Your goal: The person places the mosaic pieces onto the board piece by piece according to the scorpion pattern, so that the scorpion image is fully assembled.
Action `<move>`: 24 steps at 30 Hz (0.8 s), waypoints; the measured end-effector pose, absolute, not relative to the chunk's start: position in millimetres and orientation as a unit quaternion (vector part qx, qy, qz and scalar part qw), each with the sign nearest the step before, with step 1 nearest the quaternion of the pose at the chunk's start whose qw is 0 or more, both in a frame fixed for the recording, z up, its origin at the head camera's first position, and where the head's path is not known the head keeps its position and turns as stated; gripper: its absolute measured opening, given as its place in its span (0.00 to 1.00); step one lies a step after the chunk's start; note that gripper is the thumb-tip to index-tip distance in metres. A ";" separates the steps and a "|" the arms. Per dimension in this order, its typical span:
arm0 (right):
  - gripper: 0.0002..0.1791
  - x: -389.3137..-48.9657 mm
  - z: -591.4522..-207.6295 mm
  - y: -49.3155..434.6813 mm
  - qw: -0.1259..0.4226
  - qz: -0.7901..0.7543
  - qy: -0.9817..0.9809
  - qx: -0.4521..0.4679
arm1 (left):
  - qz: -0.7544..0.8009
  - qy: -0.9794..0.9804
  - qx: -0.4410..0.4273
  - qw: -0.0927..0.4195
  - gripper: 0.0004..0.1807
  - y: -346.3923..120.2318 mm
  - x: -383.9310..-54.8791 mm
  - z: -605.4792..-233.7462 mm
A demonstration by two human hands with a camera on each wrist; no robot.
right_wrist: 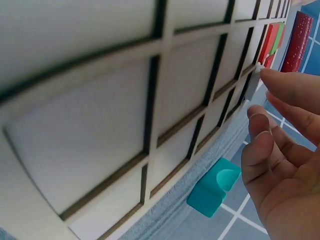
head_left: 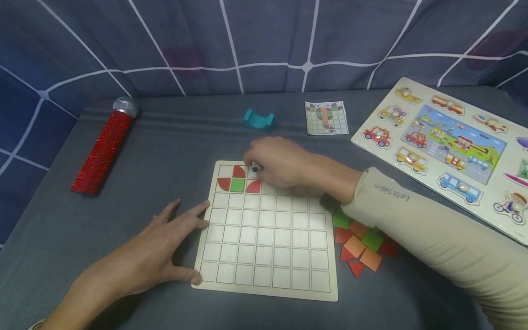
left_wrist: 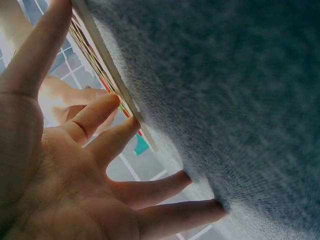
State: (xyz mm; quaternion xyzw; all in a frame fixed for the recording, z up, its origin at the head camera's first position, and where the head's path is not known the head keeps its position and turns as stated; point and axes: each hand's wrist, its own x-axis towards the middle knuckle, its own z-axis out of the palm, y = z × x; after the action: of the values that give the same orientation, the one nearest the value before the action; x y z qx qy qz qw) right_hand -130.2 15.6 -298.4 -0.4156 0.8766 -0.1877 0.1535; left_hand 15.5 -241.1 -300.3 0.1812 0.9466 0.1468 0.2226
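A pale wooden grid board (head_left: 265, 237) lies flat before me. Near its top left, red quarter-round tiles (head_left: 224, 184) surround a green square tile (head_left: 237, 184). My right hand (head_left: 280, 160) pinches a white tile with a black eye dot (head_left: 254, 169) at the third cell of the top row; in the right wrist view that tile (right_wrist: 253, 84) shows edge-on at the fingertips. My left hand (head_left: 152, 250) is spread along the board's left side, thumb at the lower corner. From below, the left wrist view shows its index and middle fingertips (left_wrist: 132, 122) against the edge.
Loose orange, green and red tiles (head_left: 354, 246) lie right of the board, partly under my right sleeve (head_left: 412, 224). Behind stand a teal curved piece (head_left: 259, 121) and a printed pattern card (head_left: 327, 118). A red glittery microphone (head_left: 103, 151) lies left, a vehicle peg puzzle (head_left: 449, 137) right.
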 end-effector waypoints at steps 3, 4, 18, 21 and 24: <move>0.16 -130.3 -297.1 16.4 0.158 -0.185 0.877 -0.414 | 0.146 0.947 0.181 0.223 0.50 -241.1 15.2 -300.4; 0.16 -130.4 -297.0 16.7 0.160 -0.185 0.876 -0.415 | 0.146 0.947 0.181 0.222 0.50 -241.0 15.2 -300.5; 0.17 -129.5 -298.8 17.4 0.164 -0.201 0.871 -0.418 | 0.149 0.946 0.184 0.220 0.49 -241.7 15.7 -299.6; 0.18 -129.3 -298.7 17.5 0.163 -0.199 0.871 -0.419 | 0.150 0.945 0.182 0.225 0.49 -241.4 15.4 -299.5; 0.18 -128.8 -298.9 17.4 0.165 -0.200 0.870 -0.419 | 0.152 0.945 0.181 0.226 0.49 -241.4 15.3 -299.2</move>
State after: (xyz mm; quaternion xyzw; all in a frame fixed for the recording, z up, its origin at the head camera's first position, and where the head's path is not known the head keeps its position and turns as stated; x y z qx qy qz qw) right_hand -128.8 17.4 -298.9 -0.4193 0.8701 -0.1997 0.1649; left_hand 15.3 -241.4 -299.2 0.1812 0.9451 0.1517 0.2257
